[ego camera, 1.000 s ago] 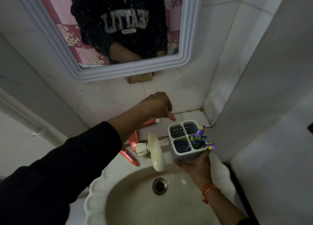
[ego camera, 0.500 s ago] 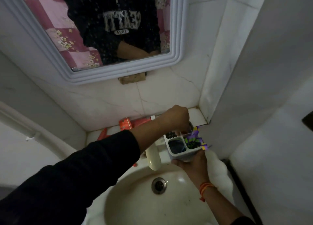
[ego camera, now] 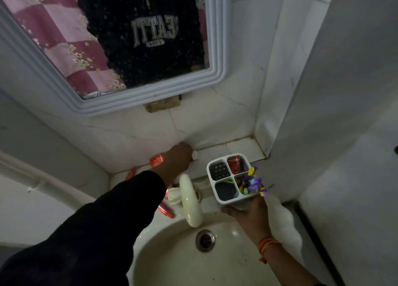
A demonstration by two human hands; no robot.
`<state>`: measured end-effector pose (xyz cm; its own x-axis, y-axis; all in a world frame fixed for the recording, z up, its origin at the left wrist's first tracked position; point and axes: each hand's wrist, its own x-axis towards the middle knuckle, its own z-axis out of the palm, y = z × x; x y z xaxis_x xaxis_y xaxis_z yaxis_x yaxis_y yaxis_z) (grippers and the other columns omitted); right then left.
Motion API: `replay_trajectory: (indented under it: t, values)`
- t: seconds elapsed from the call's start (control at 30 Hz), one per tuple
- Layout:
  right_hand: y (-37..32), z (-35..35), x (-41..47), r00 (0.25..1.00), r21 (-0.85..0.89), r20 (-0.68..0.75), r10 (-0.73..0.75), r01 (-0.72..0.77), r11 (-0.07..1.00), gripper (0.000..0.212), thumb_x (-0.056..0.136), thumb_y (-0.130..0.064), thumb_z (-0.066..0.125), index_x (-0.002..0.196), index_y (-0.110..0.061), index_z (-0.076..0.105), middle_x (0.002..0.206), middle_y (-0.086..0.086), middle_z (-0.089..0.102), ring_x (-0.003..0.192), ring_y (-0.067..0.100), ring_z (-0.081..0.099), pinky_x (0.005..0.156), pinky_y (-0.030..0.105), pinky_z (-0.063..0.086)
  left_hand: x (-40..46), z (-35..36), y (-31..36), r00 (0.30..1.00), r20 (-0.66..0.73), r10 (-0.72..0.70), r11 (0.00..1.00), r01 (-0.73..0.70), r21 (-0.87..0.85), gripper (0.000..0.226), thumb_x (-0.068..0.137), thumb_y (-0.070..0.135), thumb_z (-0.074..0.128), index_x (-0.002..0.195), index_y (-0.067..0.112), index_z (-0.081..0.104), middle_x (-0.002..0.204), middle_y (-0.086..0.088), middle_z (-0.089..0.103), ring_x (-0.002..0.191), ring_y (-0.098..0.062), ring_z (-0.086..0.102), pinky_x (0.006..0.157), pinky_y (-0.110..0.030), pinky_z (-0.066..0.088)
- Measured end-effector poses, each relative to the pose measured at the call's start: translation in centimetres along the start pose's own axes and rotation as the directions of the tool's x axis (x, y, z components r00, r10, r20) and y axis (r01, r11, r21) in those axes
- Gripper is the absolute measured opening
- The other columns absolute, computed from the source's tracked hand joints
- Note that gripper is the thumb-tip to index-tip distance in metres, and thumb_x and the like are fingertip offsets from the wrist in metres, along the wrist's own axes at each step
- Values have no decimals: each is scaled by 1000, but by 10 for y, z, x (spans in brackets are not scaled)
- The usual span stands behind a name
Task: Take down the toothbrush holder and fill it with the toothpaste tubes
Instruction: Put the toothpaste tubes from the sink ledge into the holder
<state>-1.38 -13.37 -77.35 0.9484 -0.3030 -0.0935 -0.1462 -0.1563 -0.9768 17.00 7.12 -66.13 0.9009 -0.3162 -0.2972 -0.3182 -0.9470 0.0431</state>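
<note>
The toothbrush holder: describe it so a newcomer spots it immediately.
Start at the cream sink basin and look above its right rim. The right hand holds up the toothbrush holder, the only white four-compartment cup, with a red tube in its far compartment.

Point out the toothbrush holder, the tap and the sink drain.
toothbrush holder (ego camera: 220, 170): head view, on the perforated back-left compartment.
tap (ego camera: 190, 201): head view, on the middle of the cream spout.
sink drain (ego camera: 205, 240): head view, on the metal strainer.
</note>
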Motion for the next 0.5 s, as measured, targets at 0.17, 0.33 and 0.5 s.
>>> replay_trajectory:
  t: [0.17, 0.33, 0.5]
  values:
    - [0, -2, 2, 1000, 21, 23, 8, -8, 1000, 102, 43, -36, 105, 134, -13, 62, 126, -5, 75, 122, 7, 70, 101, 29, 60, 16, 22, -12, 996, -76, 45, 999, -43, 26, 25, 89, 18, 57, 92, -2, 70, 94, -28, 67, 90, -44, 68, 75, -47, 57]
    - [-2, -2, 3, 1000, 38, 27, 4, -5, 999, 99, 45, -29, 105, 133, -10, 63, 125, -5, 75, 120, 4, 69, 97, 15, 56, 0, -7, 8, 986, -29, 167, 971, -160, 176, 35, 88, 28, 59, 120, 15, 54, 106, -12, 72, 96, -35, 70, 77, -39, 54]
    - [-4, -3, 3, 999, 48, 47, -22, 19, 999, 100, 45, -36, 104, 132, -10, 64, 125, -4, 75, 120, 4, 69, 99, 19, 58, -4, -44, 36, 958, -119, 260, 953, -234, 194, 47, 87, 43, 59, 130, 26, 48, 112, -7, 60, 89, -32, 69, 71, -41, 57]
